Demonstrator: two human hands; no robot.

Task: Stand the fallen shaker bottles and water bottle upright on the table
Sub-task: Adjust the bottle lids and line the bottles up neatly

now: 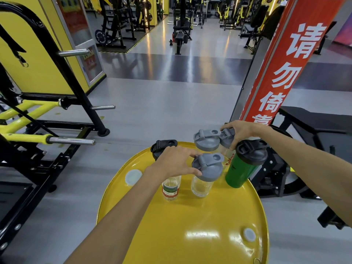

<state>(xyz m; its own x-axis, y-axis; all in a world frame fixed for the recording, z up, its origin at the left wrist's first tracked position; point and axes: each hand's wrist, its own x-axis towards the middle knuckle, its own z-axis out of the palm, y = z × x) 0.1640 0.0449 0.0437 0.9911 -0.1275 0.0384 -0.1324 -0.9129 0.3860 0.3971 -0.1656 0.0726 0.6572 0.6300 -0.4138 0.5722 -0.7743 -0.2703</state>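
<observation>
On the round yellow table (190,221) stand several bottles, all upright. My left hand (174,162) covers the top of a clear water bottle (170,188) with a red and green label and grips it. Right beside it is a clear shaker with a grey lid (206,168). A green shaker with a black lid (245,164) stands at the right. Behind are a clear shaker with a grey lid (206,140) and a black shaker (162,147). My right hand (241,131) holds the grey lid of another clear shaker (226,140) at the back.
Two white round caps (133,177) (249,234) sit in the table top. A black and yellow weight rack with steel pegs (76,140) stands to the left. A red banner post (282,73) and a black bench (314,121) are on the right.
</observation>
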